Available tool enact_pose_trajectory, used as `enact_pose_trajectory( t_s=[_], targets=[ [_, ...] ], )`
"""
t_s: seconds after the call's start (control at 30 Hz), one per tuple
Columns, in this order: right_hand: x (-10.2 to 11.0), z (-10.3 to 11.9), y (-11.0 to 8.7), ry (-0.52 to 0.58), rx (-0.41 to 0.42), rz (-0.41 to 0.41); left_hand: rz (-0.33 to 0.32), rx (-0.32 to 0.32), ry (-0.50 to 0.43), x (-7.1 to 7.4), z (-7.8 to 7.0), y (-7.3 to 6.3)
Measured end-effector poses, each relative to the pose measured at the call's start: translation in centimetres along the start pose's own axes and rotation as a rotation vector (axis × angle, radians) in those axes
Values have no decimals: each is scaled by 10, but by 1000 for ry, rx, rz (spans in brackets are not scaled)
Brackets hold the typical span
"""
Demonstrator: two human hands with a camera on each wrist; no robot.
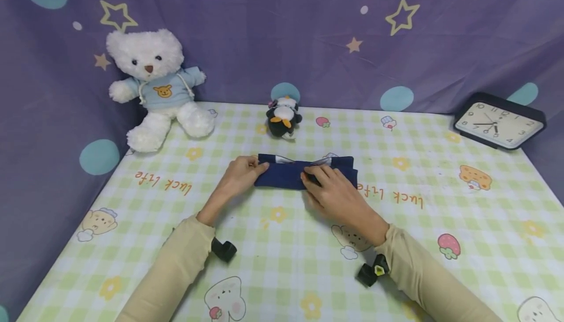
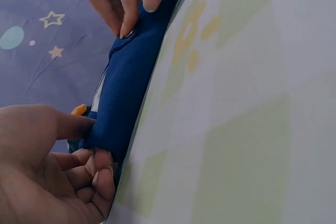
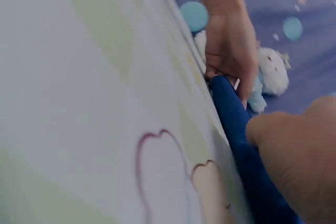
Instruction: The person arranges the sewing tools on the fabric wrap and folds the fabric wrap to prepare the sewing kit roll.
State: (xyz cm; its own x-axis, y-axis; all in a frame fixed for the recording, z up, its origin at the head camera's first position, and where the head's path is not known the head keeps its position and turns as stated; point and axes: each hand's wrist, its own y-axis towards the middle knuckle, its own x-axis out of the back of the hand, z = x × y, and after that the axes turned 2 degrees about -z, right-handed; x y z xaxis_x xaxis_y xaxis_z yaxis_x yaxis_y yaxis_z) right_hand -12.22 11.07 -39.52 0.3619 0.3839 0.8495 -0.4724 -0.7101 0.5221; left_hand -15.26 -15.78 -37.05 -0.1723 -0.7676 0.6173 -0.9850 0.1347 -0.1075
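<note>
A folded navy blue cloth piece (image 1: pixel 282 175) lies across the middle of the table, long side toward me. Pale, shiny strips show along its far edge. My left hand (image 1: pixel 240 175) grips its left end, thumb on top and fingers curled beneath, as the left wrist view shows at the cloth (image 2: pixel 128 87). My right hand (image 1: pixel 332 190) pinches the cloth right of its middle, with fingertips at the upper edge and the thumb on the near face. In the right wrist view, the right hand (image 3: pixel 299 156) hides part of the cloth (image 3: pixel 239 135).
Behind the cloth sits a small penguin plush (image 1: pixel 283 116). A white teddy bear (image 1: pixel 160 87) in a light blue hoodie leans at the back left. A black-framed clock (image 1: pixel 500 121) stands at the back right. A purple curtain (image 1: pixel 282 33) hangs behind the checked tablecloth (image 1: pixel 273 263).
</note>
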Motion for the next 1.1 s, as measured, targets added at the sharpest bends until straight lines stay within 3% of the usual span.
enact_pose_trajectory(
  t_s=[0.2, 0.3, 0.43, 0.53, 0.63, 0.77, 0.83, 0.93, 1.1],
  targets=[
    [0, -2, -10, 270, -155, -27, 2, -18, -9, 2, 0, -3],
    [2, -6, -17, 322, -188, -77, 11, -40, -16, 4, 1, -7],
    [5, -14, -30, 341, -257, -206, 16, -35, -9, 8, 2, -13],
    [8, -20, -40, 347, -386, -295, -4, -24, -12, 10, 4, -18],
    [13, -20, -47, 408, -618, -334, -26, -26, -37, 9, 5, -21],
    [16, -14, -50, 600, -936, -282, -45, -4, -87, 6, 6, -25],
    [18, -11, -50, 695, -1034, -239, -54, 13, -140, 5, 7, -26],
    [23, -9, -49, 782, -1126, -206, -69, 33, -242, 2, 8, -26],
    [30, -13, -47, 793, -1211, -155, -116, 42, -346, -2, 9, -26]
  ],
)
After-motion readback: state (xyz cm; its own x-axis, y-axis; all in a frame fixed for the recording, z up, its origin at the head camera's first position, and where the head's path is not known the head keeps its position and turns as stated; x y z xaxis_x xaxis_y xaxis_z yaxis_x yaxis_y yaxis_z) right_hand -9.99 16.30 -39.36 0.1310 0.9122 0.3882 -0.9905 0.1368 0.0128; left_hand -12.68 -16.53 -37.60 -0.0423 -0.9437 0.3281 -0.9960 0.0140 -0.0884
